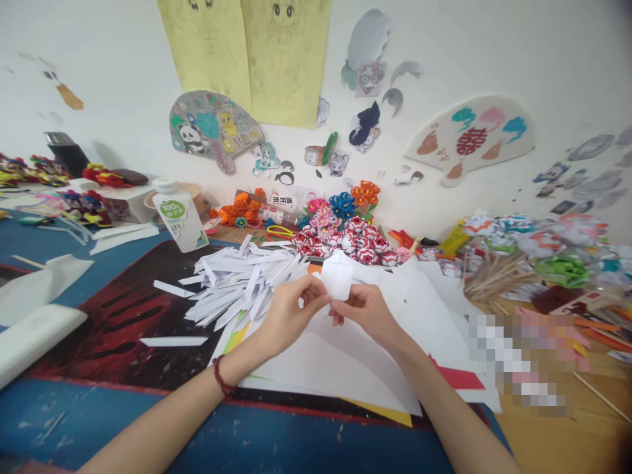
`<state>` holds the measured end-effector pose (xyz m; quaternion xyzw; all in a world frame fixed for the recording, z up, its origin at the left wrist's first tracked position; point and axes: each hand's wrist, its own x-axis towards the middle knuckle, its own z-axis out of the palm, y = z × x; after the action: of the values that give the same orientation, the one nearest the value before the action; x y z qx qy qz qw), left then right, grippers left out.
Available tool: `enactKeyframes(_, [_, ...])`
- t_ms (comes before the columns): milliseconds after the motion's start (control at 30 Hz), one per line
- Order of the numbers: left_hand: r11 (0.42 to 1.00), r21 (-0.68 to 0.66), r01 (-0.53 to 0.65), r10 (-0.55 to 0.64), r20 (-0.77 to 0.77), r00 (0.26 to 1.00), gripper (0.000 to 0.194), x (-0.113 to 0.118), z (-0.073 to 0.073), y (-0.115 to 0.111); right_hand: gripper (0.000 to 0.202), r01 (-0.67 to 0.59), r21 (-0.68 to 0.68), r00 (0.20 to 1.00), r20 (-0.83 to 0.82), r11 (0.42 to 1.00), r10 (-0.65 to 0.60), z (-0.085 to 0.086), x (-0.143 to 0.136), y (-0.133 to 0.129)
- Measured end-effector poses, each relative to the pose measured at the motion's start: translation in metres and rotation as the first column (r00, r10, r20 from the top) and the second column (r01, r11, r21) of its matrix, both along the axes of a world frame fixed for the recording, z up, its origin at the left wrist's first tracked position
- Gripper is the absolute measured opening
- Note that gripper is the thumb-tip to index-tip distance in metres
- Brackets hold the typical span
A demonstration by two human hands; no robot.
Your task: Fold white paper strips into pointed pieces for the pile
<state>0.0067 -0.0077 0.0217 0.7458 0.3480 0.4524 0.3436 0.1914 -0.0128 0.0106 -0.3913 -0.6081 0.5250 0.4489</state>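
Both hands hold a small white piece of paper (pixel 338 276) up above the white sheets (pixel 340 359). It looks partly folded, with a crease near its top. My left hand (pixel 296 309) pinches its lower left edge between thumb and fingers. On the lower right, my right hand (pixel 368 313) grips it the same way, and the two thumbs nearly meet. Just left of my hands lies a loose heap of folded white paper strips (pixel 247 280). A single strip (pixel 174 342) rests apart on the dark mat.
A white bottle (pixel 180 214) stands behind the heap. Red-and-white paper flowers (pixel 353 240) sit at the back. Thin wooden sticks (pixel 498 276) and more flowers crowd the right. A long white case (pixel 39 339) lies at the left, near a dark red-and-black mat (pixel 108 316).
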Motion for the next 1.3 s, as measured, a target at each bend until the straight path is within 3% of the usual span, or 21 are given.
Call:
enactKeyframes(167, [0.995,-0.097,-0.012,0.021,0.098,0.995,0.028,0.0007,-0.0031,0.0053,0.017,0.032,0.007,0.999,-0.018,0.999,-0.031,0.0017,-0.001,-0.0003])
enactKeyframes(233, [0.99,-0.14,-0.004,0.014,0.072,0.997,0.019,0.0001,-0.004,0.0082,0.017,0.038,0.009,0.999,-0.025,0.999,-0.038,0.0016,-0.0008,0.0001])
enactKeyframes(367, [0.979,-0.199,0.033,-0.02,0.069,0.997,0.023,-0.0004,-0.0037,0.0086,0.016,0.018,0.01,1.0,-0.013,1.0,-0.018,0.0003,0.0003,0.001])
enactKeyframes(667, [0.99,-0.142,0.015,-0.008,0.044,0.999,0.022,-0.0014,-0.0039,0.0088,0.016,-0.017,0.025,0.999,0.032,1.0,0.016,-0.0007,0.0007,0.0031])
enactKeyframes(900, [0.985,-0.17,0.019,-0.021,-0.014,1.0,0.024,-0.0012,0.0,0.0061,0.016,0.038,0.052,0.999,0.022,0.998,-0.039,-0.0004,-0.0015,0.0031])
enactKeyframes(1100, [0.964,-0.243,0.104,-0.107,0.002,0.994,0.03,0.0016,-0.0062,0.0067,0.018,0.164,0.083,0.986,-0.03,0.983,-0.162,-0.0044,-0.0018,0.0045])
enactKeyframes(1300, [0.965,-0.221,0.145,-0.141,0.033,0.989,0.029,0.0048,-0.0086,0.006,0.017,0.152,0.072,0.987,-0.061,0.986,-0.148,-0.0048,-0.0028,0.005])
